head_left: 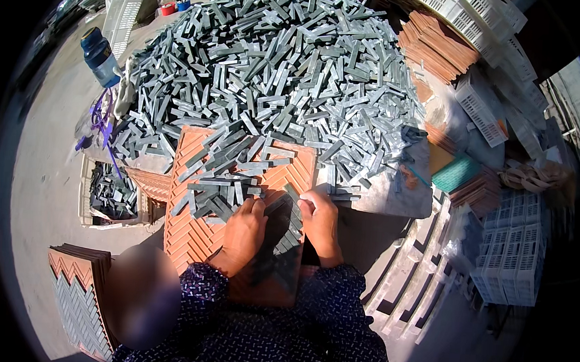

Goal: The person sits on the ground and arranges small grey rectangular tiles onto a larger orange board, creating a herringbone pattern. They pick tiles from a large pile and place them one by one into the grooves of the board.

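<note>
Nearest: dark patterned sleeves (207,285), and at lower left a stack of orange molds (78,301), the front one showing grey herringbone. Directly ahead, orange herringbone tray (190,244), near end by the person's body, far end reaching the big pile. Left hand (243,234) over tray middle, fingers curled down beside loose grey strips (212,199); can't tell if it grips one. Right hand (322,223) at tray's right edge, thumb and fingertips drawn together next to fitted grey strips (291,237); grip unclear. Fitted strips partly in shadow, right side of tray; loose ones heaped left and toward the far end. Left of tray, pale bin (86,198) with dark pieces; right, slatted pallet (397,280) and white crates (507,261). Beyond, large pile of grey strips (270,67) on pale worktop (395,202). Blue bottle (99,60) left of pile; orange stack (437,47) far right; red roll (168,9) and blue roll (183,4) far left.
</note>
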`<act>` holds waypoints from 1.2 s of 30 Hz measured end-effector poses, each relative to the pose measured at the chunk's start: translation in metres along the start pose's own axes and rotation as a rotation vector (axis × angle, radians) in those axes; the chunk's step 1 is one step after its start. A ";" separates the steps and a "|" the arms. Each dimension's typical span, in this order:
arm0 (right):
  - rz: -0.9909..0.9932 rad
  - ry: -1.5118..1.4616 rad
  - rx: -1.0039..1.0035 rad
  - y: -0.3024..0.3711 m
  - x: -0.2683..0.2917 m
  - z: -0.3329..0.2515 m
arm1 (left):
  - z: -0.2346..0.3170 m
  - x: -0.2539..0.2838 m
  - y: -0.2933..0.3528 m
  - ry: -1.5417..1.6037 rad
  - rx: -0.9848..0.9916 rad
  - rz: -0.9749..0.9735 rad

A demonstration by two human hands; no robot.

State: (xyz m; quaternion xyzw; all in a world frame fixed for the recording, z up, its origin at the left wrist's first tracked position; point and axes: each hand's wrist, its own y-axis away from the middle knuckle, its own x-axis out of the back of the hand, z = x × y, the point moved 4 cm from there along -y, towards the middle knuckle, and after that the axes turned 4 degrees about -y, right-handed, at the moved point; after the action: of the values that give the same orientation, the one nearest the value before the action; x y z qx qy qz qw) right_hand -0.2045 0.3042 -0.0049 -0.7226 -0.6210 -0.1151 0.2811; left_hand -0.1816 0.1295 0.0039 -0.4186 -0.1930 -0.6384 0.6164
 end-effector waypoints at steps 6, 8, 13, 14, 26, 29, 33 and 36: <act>0.042 -0.075 -0.017 0.014 0.011 -0.001 | -0.001 -0.002 0.003 -0.003 0.022 0.007; 0.062 -0.090 -0.010 0.016 0.012 0.000 | -0.003 -0.006 0.003 -0.014 0.025 0.006; 0.034 -0.061 0.101 -0.005 0.001 -0.027 | -0.004 -0.011 -0.003 -0.020 0.052 -0.013; 0.049 -0.052 0.157 -0.013 -0.004 -0.030 | -0.004 -0.012 -0.003 -0.023 0.061 -0.018; -0.182 0.309 0.298 -0.073 -0.035 -0.039 | -0.004 -0.008 -0.009 -0.060 0.062 0.014; -0.158 0.328 0.221 -0.061 -0.015 -0.029 | -0.001 -0.010 -0.010 -0.077 0.052 -0.042; -0.119 0.265 0.119 -0.038 0.007 -0.022 | -0.007 -0.010 -0.007 -0.020 0.022 0.060; -0.111 0.271 0.078 -0.022 0.013 -0.010 | 0.000 -0.008 -0.005 -0.025 0.004 0.005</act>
State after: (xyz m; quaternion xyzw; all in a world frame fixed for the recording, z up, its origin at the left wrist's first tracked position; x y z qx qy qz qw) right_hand -0.2208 0.3113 0.0158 -0.6535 -0.6204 -0.2028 0.3832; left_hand -0.1872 0.1358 -0.0011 -0.4258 -0.2010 -0.6311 0.6164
